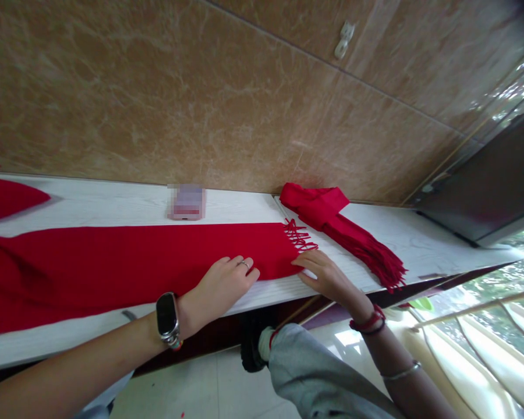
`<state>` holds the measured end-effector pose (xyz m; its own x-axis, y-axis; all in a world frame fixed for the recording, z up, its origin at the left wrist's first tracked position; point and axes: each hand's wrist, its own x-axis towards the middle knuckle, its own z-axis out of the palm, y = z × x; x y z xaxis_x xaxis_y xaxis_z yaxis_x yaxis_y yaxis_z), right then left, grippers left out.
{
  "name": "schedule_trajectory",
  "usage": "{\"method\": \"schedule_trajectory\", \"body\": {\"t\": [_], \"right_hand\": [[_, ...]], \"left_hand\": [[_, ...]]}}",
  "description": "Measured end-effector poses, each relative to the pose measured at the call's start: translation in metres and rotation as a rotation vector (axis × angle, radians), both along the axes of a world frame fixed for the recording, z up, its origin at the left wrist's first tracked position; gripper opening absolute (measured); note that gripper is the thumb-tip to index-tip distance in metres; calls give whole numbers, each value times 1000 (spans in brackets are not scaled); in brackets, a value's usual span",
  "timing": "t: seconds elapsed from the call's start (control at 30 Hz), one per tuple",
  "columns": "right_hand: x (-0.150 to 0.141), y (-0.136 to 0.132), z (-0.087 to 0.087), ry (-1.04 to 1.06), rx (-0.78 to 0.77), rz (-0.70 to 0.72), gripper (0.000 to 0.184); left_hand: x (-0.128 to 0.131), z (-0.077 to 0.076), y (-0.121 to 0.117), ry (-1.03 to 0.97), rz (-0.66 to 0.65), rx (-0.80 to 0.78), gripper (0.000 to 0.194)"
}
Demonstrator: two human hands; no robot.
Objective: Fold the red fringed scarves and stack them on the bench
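A long red scarf (126, 250) lies spread along the white counter, its fringed end (297, 235) toward the right. My left hand (227, 285), with a ring and a smartwatch (168, 319), rests over the scarf's near edge, its fingers curled down onto the fabric. At the near corner beside the fringe, my right hand (321, 272) pinches the edge between thumb and fingers. Both thumbs are partly hidden. Just beyond the right hand is a second red scarf (327, 212), folded over itself with its fringe toward the front edge.
A pixelated phone-like object (187, 202) lies by the wall on the white counter (113, 201). More red fabric (11, 198) sits at the far left. A dark panel (480, 174) stands at the counter's right end. My leg (305, 366) is below the front edge.
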<state>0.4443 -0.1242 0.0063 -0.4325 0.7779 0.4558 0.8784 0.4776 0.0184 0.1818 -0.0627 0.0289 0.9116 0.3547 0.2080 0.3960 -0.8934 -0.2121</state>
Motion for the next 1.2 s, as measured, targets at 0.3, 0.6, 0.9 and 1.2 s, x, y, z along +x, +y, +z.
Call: {"method": "schedule_trajectory", "body": {"t": [0.3,0.6,0.9,1.2], "right_hand": [[-2,4,-7,97,159,-48,23],[3,1,-4,122,140,13,22],[4,-4,-1,17,0,47,26],[-3,-8,7,-41,143,26,24]], "left_hand": [[14,2,0,-59,-37,-44,12],[12,-1,4,-6,-111,-49,14],[16,6,15,16,-178,-178,18],[64,1,46,123,-280,-425,35]]}}
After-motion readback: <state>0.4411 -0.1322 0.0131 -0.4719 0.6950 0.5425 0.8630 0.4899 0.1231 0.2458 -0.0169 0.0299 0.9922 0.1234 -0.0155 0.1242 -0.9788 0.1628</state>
